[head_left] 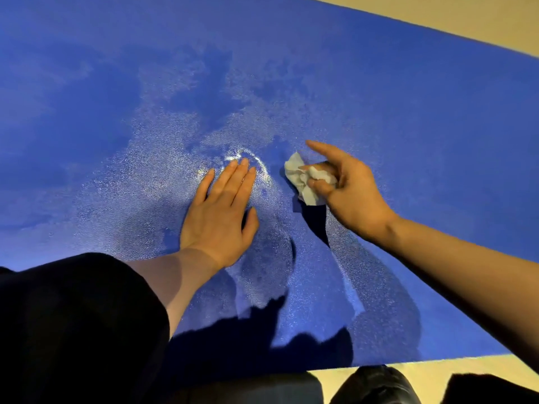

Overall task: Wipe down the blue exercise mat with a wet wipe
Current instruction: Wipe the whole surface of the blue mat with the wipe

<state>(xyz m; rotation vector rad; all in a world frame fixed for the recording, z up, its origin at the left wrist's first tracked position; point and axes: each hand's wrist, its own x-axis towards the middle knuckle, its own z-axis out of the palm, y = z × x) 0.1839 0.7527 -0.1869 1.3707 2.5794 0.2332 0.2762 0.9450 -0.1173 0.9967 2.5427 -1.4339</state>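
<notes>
R hand (347, 191) holds the crumpled wet wipe (306, 179) betw. thumb and curled fingers, index stuck out straight; wipe looks just off the blue mat (408, 97), judging by the shadow under it. L hand (221, 211) lies flat, fingers straight, pressing the mat just left of the wipe. Mat's long axis runs left-right, filling most of the view. Damp sheen around and far-left of the hands; far-right stretch looks dry, so prob. next pass goes right/far, R hand nearer it.
</notes>
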